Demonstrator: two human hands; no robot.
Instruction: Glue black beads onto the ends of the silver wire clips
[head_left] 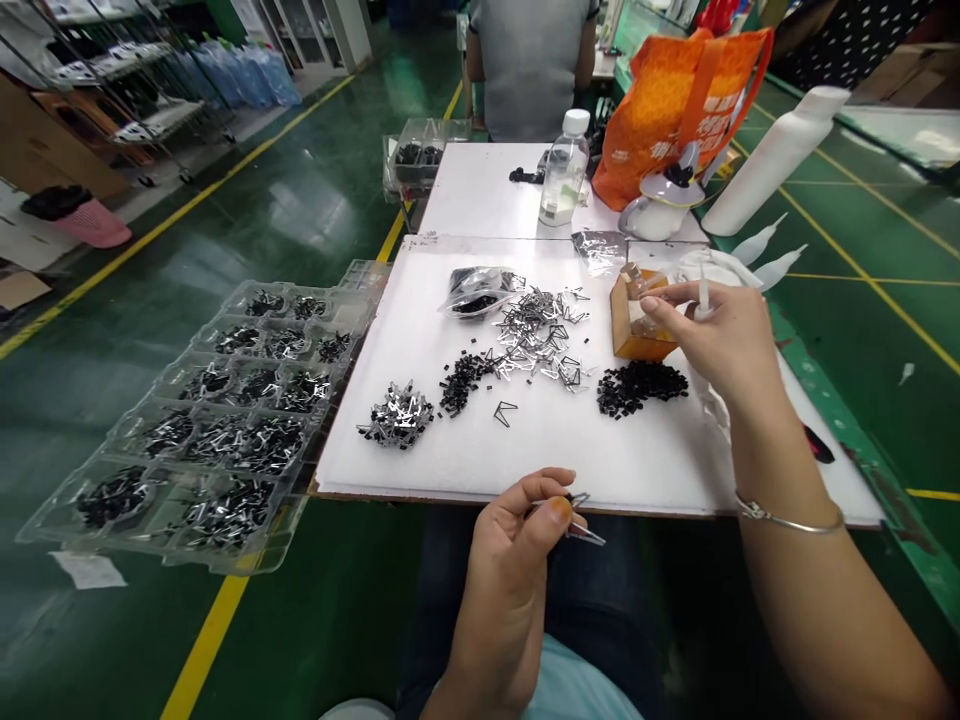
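Left hand [510, 560] pinched tight on bent metal clip [583, 530], fingers hiding part of it. Right hand [720, 340] grips slim white stick [703, 300], fingertips over small cardboard box [637, 325], contents hard to make out. Black bits [641, 388] heaped on white foam board [420, 440].

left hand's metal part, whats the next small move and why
Probably raise the metal-legged part in the left hand toward the white board: that hand pinches it low at the board's edge, while the right hand holds a thin white piece beside the cardboard box.
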